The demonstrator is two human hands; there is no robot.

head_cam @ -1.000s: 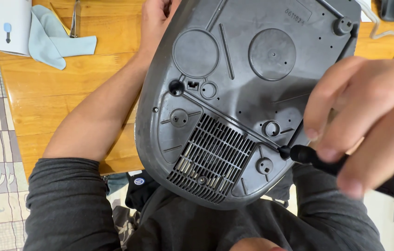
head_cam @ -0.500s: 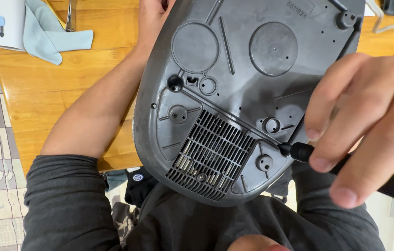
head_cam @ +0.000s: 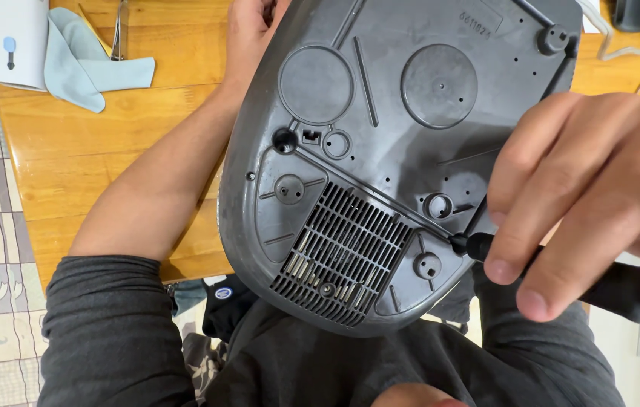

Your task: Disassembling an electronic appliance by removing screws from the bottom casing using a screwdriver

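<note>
right hand (head_cam: 599, 196) fingers grip black-handled screwdriver (head_cam: 561, 271), tip at grey plastic appliance base (head_cam: 403, 151); left hand (head_cam: 248, 38) fingers hidden, grip unclear.

Appliance base (head_cam: 380, 151) stands on the table (head_cam: 71, 158) (cloth (head_cam: 86, 68) left).

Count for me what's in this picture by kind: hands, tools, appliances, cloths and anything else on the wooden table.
Hands: 2 (left hand, right hand)
Screwdrivers: 1 (black-handled screwdriver)
Appliances: 1 (grey appliance base, underside up)
Cloths: 1 (light blue cloth)
White cards or papers: 1 (white sheet)
Slim metal tools: 1 (metal tool)
Total: 7
</note>
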